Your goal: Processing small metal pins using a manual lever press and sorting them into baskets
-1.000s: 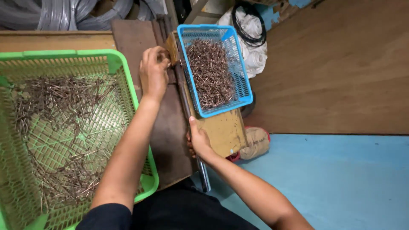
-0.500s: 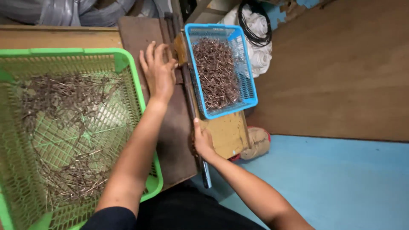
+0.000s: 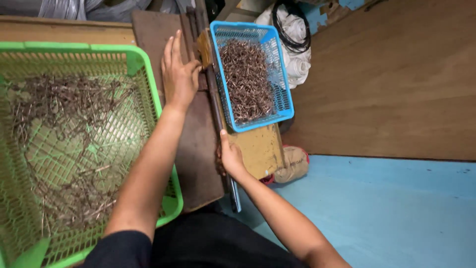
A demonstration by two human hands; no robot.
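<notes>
While the flat, open left hand (image 3: 179, 74) steadies the dark brown board (image 3: 198, 144) mid-frame, the right hand (image 3: 229, 158) grips the long metal lever (image 3: 218, 119) beside the blue plastic basket (image 3: 283, 84).

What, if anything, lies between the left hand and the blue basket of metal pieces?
Between the left hand, flat on the dark board, and the blue basket runs only the long metal lever bar with a small tan block at its head. The right hand grips that bar lower down.
</notes>
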